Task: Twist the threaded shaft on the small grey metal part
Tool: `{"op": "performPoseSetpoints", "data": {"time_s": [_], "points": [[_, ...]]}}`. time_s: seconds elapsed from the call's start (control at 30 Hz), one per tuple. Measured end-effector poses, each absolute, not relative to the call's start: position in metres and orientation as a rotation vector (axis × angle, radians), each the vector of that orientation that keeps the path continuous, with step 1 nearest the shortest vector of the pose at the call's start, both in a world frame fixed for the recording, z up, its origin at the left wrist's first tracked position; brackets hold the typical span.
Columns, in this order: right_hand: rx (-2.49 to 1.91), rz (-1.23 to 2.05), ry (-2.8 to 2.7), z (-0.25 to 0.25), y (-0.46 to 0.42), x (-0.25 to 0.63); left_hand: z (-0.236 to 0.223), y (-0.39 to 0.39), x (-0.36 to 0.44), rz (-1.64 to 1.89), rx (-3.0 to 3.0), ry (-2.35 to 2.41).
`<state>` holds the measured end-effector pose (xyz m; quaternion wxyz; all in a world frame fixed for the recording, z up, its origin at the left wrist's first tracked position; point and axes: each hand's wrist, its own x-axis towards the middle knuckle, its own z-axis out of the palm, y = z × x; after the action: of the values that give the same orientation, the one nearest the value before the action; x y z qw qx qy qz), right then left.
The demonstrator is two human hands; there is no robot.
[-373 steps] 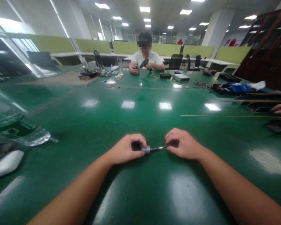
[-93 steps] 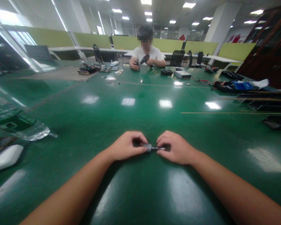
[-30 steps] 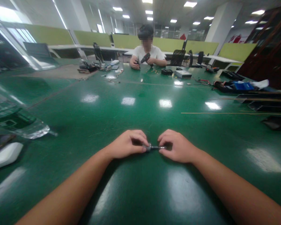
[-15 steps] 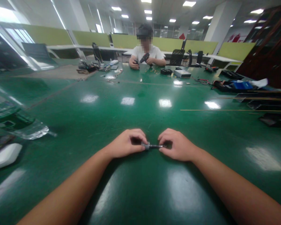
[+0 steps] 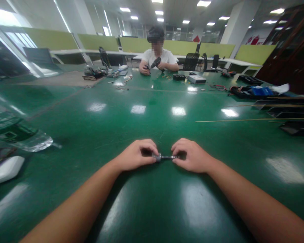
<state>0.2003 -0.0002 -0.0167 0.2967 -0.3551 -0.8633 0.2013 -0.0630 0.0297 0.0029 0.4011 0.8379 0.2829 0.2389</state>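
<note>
A slim metal rod [image 5: 167, 157] with a thicker grey cylindrical end [image 5: 157, 157] lies crosswise between my hands, low over the green table [image 5: 152, 131]. I cannot make out its exact kind. My left hand [image 5: 136, 155] pinches the thick grey end between thumb and fingers. At the other side, my right hand [image 5: 192, 156] has thumb and fingertips closed on the thin end of the rod. The rod's right tip is partly hidden by my right fingers.
Left: a clear plastic bottle [image 5: 17, 131] on its side and a white object [image 5: 6, 171]. Right: thin yellowish rods [image 5: 233, 120] and dark trays [image 5: 297, 128]. Across the table, a person [image 5: 158, 55] holds a dark power tool [image 5: 155, 62], near a black box [image 5: 179, 77].
My hands and the metal rod stay almost in place. The view has shifted very slightly.
</note>
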Motion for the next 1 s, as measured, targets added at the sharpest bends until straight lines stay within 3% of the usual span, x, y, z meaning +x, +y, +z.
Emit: {"op": "performPoseSetpoints", "data": {"time_s": [1.0], "points": [[-0.920,0.495,-2.278,-0.0223,0.0020,0.1980,0.0077,0.0299,-0.0636,0.587,2.121,0.711]]}}
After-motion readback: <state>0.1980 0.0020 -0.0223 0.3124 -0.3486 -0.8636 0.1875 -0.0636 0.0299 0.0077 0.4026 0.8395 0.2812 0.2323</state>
